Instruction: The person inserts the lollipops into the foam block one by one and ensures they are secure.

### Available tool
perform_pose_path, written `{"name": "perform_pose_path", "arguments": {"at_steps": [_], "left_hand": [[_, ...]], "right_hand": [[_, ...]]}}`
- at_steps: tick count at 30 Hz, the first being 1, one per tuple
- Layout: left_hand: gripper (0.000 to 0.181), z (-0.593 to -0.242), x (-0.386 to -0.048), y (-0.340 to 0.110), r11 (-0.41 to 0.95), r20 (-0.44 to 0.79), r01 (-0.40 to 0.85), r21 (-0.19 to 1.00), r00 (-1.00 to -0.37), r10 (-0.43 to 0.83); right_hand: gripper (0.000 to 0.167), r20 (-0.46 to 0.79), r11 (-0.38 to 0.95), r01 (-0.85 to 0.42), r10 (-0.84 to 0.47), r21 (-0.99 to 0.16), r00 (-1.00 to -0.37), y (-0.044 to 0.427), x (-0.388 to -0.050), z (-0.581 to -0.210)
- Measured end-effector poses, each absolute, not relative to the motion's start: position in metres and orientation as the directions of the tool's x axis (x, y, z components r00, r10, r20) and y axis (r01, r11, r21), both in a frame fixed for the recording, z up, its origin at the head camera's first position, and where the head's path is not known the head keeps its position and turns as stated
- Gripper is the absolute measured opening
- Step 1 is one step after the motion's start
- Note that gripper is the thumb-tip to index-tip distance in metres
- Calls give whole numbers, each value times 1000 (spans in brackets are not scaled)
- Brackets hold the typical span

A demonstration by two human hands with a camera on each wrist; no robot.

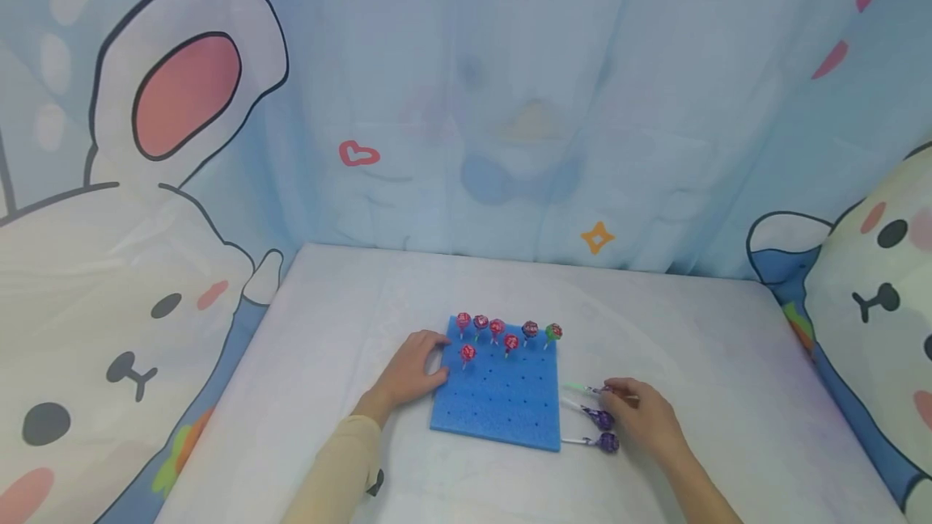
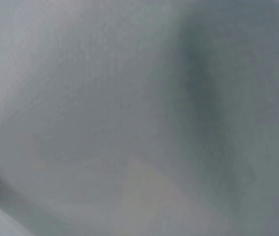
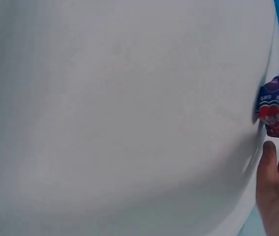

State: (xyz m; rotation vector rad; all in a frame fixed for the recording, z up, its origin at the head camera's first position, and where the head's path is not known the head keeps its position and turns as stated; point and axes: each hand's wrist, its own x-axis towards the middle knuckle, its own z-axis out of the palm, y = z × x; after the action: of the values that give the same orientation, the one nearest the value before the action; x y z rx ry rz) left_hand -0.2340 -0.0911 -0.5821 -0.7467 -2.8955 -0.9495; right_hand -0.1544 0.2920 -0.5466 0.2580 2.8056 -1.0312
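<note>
A blue foam board (image 1: 495,395) with rows of small holes lies on the table. Several wrapped lollipops stand upright near its far edge, among them a green-and-red one (image 1: 554,332) at the far right corner and a red one (image 1: 468,353) nearer the left. At the board's left edge rests my left hand (image 1: 408,370), fingers and thumb spread against it. My right hand (image 1: 648,419) pinches the head of a lollipop with a greenish stick (image 1: 580,387) to the board's right. Beside it lie two purple lollipops, the middle one (image 1: 601,419) and the nearest one (image 1: 607,442).
A white cloth covers the table (image 1: 655,314). Behind it hangs a light blue printed curtain (image 1: 539,103), with cartoon figures at both sides. The left wrist view holds only blurred pale cloth and a sliver of skin.
</note>
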Motion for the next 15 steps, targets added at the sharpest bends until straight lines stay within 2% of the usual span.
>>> {"name": "perform_pose_path", "arguments": {"at_steps": [11, 15], "left_hand": [[46, -583, -233, -91, 694, 172, 455, 559, -882, 439], [47, -582, -233, -91, 703, 151, 440, 559, -888, 435]], "right_hand": [[49, -112, 556, 189, 170, -809, -979, 276, -157, -522], [49, -104, 473, 164, 150, -866, -983, 268, -158, -518]]}}
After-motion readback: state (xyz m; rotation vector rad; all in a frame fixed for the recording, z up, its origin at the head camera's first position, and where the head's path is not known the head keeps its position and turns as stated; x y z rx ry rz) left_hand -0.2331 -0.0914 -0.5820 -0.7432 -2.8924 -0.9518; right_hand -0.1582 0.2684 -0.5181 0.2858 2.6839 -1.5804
